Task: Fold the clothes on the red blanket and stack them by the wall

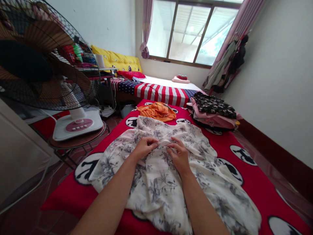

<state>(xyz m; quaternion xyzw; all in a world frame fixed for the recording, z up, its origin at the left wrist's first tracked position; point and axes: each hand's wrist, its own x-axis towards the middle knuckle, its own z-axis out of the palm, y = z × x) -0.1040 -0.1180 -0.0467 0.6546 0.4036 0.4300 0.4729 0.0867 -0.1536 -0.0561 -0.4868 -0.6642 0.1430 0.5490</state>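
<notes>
Pinching the floral garment [158, 186] with left hand [144, 148] and right hand [180, 155] nearly closed, we have it spread, unfolded, on the red blanket [220, 140], orange cloth [157, 111] crumpled, other clothes [212, 107] already stacked.

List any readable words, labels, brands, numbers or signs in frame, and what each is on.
No readable text.
Fan button panel: any markings too small to read.
Clutter behind the fan: any labels too blurred to read.
Yellow cushion: printed pattern, too small to tell if it includes letters.
Red blanket: black figures in white circles, no words visible.
Floral cloth: flower print, no words visible.
</notes>
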